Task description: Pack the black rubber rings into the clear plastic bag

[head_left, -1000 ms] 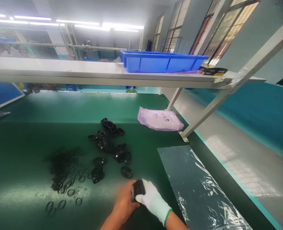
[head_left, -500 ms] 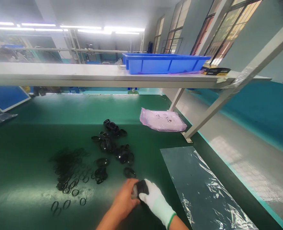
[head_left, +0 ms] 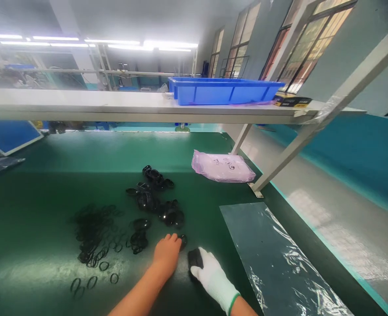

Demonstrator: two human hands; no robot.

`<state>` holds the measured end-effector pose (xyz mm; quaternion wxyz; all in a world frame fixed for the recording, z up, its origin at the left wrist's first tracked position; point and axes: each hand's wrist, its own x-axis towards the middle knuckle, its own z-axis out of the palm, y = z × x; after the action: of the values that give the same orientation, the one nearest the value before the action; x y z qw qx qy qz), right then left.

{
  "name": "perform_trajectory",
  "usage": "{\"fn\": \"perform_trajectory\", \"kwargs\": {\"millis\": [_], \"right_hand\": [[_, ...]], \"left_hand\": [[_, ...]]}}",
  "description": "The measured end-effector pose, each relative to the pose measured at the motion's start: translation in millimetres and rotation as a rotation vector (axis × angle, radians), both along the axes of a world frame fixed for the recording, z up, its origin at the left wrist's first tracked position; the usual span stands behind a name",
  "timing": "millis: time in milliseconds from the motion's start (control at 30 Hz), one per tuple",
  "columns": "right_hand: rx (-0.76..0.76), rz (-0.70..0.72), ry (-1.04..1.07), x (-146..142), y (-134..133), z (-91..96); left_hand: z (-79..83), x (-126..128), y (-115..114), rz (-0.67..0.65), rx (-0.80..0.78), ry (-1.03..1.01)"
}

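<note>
My bare left hand (head_left: 166, 253) reaches forward over the green table, fingers curled over a glossy black ring (head_left: 183, 241) that juts out past its right side. Its fingertips are partly hidden. In a white glove with a green cuff, my right hand (head_left: 211, 271) is closed on a stack of black rings (head_left: 194, 259), its ribbed side facing left. Just beyond my left hand lie clusters of glossy black rings (head_left: 171, 213). Left of it are a small heap of black rings (head_left: 138, 241) and a pile of thin black rings (head_left: 93, 228), with several lying loose.
A clear plastic sheet (head_left: 272, 254) lies flat at the right, below a pink plastic-wrapped package (head_left: 223, 166). A white shelf (head_left: 115, 105) crosses above the table, bearing a blue bin (head_left: 226, 92). Its slanted metal post (head_left: 312, 127) stands on the right.
My left hand has left the stack in my right hand and moved up and left to the nearby glossy ring. The right hand stays almost in place, still holding the stack.
</note>
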<state>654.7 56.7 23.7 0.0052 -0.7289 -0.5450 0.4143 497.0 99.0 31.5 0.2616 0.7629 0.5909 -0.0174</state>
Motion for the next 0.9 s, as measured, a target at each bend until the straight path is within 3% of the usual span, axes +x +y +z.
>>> {"fn": "perform_trajectory", "kwargs": {"millis": [133,233,367,533,667,900], "right_hand": [[0.013,0.006,-0.007,0,0,-1.9],[0.031,0.006,-0.003,1,-1,-4.8],[0.05,-0.003,0.01,2,-2,-8.4],[0.069,-0.004,0.019,2,-2,-11.7],[0.068,0.006,0.011,2,-2,-12.6],[-0.004,0.022,-0.027,-3,-3,-5.4]], "left_hand": [[-5.3,5,2,0.094,-0.036,-0.092],[-9.6,0,-5,0.246,-0.074,-0.197],[-25.8,-5,-34,0.48,-0.221,-0.425],[-51.7,13,-70,0.686,-0.375,-0.758],[-54.8,21,-78,0.735,-0.402,-0.907],[-44.6,19,-76,0.73,-0.403,-0.941]]}}
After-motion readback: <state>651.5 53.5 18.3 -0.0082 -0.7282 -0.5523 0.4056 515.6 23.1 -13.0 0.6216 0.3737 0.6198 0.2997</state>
